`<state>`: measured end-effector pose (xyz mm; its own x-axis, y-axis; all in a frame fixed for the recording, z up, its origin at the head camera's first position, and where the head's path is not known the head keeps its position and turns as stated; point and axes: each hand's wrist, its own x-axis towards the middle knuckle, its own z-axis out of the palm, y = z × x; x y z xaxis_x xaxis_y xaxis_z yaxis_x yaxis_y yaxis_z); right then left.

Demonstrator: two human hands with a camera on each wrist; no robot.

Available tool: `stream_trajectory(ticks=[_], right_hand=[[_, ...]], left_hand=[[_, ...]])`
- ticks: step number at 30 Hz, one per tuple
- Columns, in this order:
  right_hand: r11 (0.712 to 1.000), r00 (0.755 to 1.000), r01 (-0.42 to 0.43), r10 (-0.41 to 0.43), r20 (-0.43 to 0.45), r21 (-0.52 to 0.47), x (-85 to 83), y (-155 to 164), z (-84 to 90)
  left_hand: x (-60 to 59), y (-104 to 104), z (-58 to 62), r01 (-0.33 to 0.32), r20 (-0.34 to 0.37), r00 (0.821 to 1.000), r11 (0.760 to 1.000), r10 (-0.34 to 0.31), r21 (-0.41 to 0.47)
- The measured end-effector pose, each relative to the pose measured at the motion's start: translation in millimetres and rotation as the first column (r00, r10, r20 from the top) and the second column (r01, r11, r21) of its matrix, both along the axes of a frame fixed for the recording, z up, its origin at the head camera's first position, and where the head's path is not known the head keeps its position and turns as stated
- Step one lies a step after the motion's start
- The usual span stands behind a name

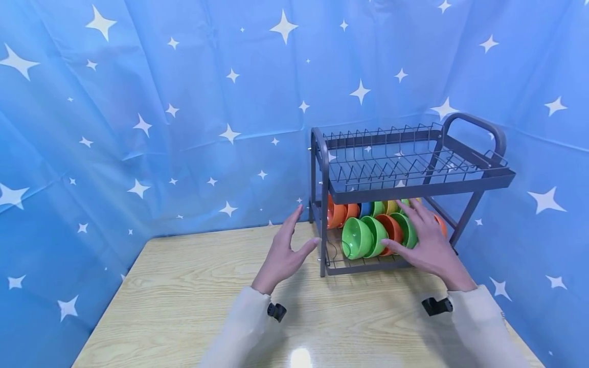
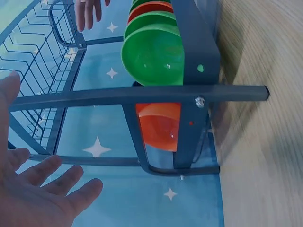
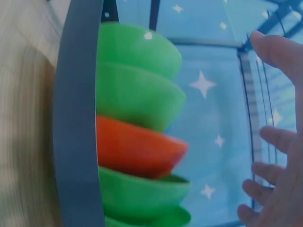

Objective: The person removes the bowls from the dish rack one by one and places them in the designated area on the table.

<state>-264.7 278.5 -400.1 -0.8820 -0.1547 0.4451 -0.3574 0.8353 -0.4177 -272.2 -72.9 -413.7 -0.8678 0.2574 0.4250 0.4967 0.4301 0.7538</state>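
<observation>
Bowls (image 1: 358,238) on the lower shelf (image 1: 368,268) of a rack (image 1: 324,230)
From here I see the left hand (image 1: 284,255) and right hand (image 1: 428,248) apart, both spread; the right hand partly blocks my view.

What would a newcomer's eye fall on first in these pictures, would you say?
Probably the bright bowls, mostly green and orange, lined up on the lower tier of the dark rack at the right of the head view. Then perhaps the left hand, beside the rack's left end, and the right hand, in front of the bowls. Behind everything, white stars dot the blue backdrop.
</observation>
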Motion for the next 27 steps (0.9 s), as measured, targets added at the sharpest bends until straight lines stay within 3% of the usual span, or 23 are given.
stream_trajectory(ticks=[14,18,22,27], right_hand=[[0.980,0.992,0.125,-0.122,0.026,-0.153,-11.5,49,-8.8],[0.968,0.981,0.173,-0.153,0.117,-0.183,-13.1,61,-12.4],[0.953,0.955,0.238,-0.193,0.226,-0.190,-14.4,66,-14.8],[0.930,0.931,0.315,-0.263,0.255,-0.190,-13.1,65,-19.1]], left_hand=[[-16.6,25,7.9,0.045,-0.067,0.997,0.993,-0.038,0.106],[-19.8,31,12.3,0.061,-0.088,0.995,0.986,-0.047,0.157],[-23.1,36,15.5,0.085,-0.128,0.990,0.974,-0.059,0.212],[-26.2,43,17.6,0.095,-0.194,0.980,0.958,-0.042,0.272]])
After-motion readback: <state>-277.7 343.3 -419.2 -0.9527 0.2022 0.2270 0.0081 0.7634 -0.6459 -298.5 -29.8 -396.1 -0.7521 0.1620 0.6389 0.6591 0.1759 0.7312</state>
